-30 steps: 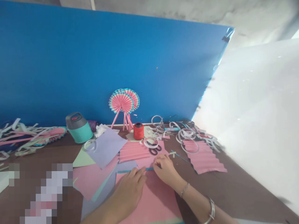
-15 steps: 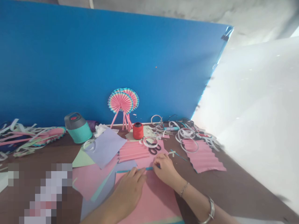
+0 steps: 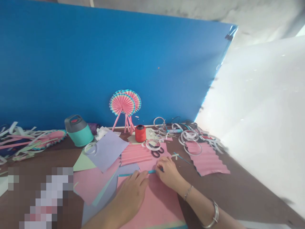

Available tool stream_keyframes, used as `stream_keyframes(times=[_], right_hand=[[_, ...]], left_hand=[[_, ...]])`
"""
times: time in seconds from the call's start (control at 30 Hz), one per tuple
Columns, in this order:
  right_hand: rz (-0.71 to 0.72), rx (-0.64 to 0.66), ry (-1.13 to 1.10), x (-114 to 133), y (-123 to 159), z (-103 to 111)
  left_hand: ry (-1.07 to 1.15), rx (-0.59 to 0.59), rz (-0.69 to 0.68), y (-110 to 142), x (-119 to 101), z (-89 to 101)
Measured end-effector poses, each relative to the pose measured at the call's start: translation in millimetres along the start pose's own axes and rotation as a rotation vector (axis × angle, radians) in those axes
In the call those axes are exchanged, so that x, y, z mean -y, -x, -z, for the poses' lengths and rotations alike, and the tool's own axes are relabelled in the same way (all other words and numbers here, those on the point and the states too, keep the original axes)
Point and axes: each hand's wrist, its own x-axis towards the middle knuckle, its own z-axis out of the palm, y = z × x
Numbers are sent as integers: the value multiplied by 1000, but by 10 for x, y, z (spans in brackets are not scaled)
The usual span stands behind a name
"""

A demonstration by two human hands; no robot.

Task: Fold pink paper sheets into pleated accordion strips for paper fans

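Your left grip (image 3: 131, 194) and right grip (image 3: 169, 173) are closed, pinching a thin teal paper strip (image 3: 125, 175) against a pink paper sheet (image 3: 154, 205).

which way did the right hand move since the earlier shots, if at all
No, neither way: the right hand sits as before against the red spool.

1 head-worn camera faces forward and down onto 2 hands (image 3: 131, 194).
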Motion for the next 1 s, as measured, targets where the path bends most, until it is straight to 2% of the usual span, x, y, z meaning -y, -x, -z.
stream_keyframes(times=[0.2, 0.53, 0.83, 1.0], right_hand=[[-1, -1, 22, 19, 3, 4], [28, 3, -15, -3, 11, 61], [-13, 32, -3, -17, 17, 101], [-36, 52, 14, 17, 7, 126]], left_hand=[[-21, 23, -35, -19, 26, -30], [-33, 60, 16, -6, -7, 35], [-52, 22, 8, -22, -18, 31], [-49, 56, 15, -30, -9, -9]])
